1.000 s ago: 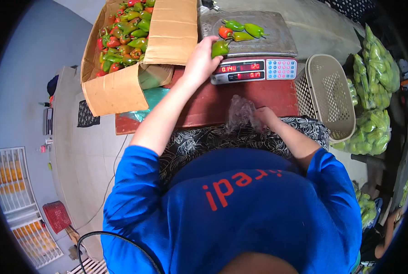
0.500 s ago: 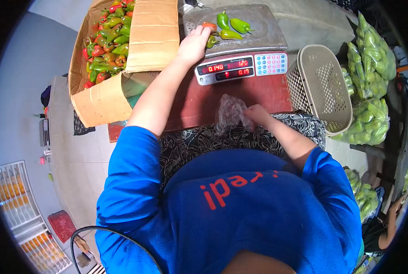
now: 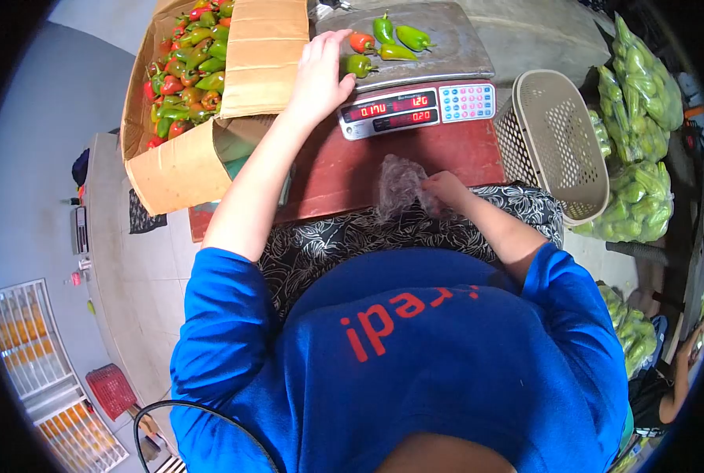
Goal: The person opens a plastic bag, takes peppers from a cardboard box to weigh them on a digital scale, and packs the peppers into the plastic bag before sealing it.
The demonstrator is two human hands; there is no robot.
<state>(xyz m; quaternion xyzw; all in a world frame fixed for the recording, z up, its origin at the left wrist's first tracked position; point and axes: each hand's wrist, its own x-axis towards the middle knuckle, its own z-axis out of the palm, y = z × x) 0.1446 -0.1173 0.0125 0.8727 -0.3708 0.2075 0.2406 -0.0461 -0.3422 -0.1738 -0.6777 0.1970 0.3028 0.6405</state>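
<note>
On the metal pan of a digital scale lie several peppers: a red one, a dark green one and brighter green ones, such as the pepper at right. My left hand is at the pan's left edge, fingers extended and thumb apart, beside the red and dark green peppers and holding nothing. Below the scale, over the red tabletop, my right hand grips a crumpled clear plastic bag. Red digits glow on the scale's display.
Left of the scale, an open cardboard box holds many red and green peppers. A beige perforated basket stands at right. Beyond it are clear bags of green produce. Part of another person shows at lower right.
My left hand has drawn back left from the red pepper, its fingers opening. The dark green pepper shows more fully, and the displayed readings have risen. My right hand still grips the bag.
</note>
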